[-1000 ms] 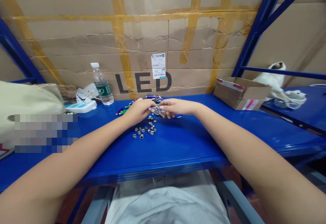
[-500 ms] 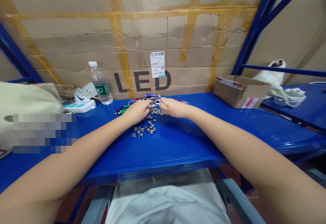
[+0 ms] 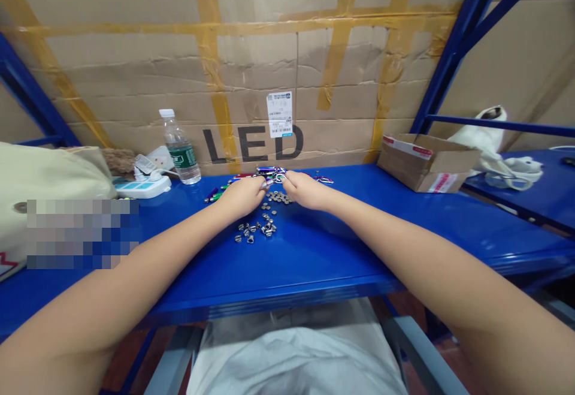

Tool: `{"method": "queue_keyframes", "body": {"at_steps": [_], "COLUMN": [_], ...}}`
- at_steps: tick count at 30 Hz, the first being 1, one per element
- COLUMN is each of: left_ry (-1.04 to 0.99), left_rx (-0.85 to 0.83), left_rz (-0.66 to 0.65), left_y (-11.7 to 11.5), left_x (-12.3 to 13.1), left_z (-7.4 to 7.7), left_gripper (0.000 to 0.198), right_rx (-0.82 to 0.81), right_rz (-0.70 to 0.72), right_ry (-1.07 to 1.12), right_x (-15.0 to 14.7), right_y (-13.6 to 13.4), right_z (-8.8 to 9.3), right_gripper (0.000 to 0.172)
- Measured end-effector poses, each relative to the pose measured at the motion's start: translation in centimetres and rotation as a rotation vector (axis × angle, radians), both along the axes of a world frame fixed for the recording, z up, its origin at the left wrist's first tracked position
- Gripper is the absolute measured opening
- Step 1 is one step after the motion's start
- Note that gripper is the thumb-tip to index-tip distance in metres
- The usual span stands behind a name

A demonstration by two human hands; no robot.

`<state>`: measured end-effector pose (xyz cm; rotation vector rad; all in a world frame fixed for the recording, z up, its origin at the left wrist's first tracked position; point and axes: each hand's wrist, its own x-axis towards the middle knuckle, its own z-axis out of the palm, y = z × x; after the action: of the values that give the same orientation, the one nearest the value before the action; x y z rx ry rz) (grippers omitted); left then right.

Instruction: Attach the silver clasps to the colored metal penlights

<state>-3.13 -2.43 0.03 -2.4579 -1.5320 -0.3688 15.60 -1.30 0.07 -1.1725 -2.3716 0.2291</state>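
Table point(image 3: 323, 263): blue, glossy. Centre: loose metal fittings point(image 3: 268, 229), scattered; just beyond, small silvery discs point(image 3: 281, 198), clustered. Farther back, slim coloured tubes point(image 3: 214, 195), partly hidden. Left side: cream bag point(image 3: 54, 173), power strip point(image 3: 144, 188), upright water bottle point(image 3: 181, 154) near rear edge. Right rear: brown cardboard box point(image 3: 417, 170).
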Motion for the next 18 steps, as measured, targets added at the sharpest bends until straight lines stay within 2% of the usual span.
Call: {"method": "queue_keyframes", "body": {"at_steps": [9, 18], "left_ry": [0.024, 0.029], "left_rx": [-0.042, -0.036], "left_rz": [0.05, 0.159], "left_y": [-0.2, -1.1], "left_x": [0.3, 1.2], "left_z": [0.1, -0.1], "left_gripper": [0.021, 0.021], "right_rx": [0.023, 0.019], "right_rz": [-0.029, -0.078], "right_ry": [0.002, 0.01], "right_x": [-0.5, -0.9], "right_y": [-0.2, -0.1], "right_z": [-0.2, -0.4], "right_gripper": [0.024, 0.022]}}
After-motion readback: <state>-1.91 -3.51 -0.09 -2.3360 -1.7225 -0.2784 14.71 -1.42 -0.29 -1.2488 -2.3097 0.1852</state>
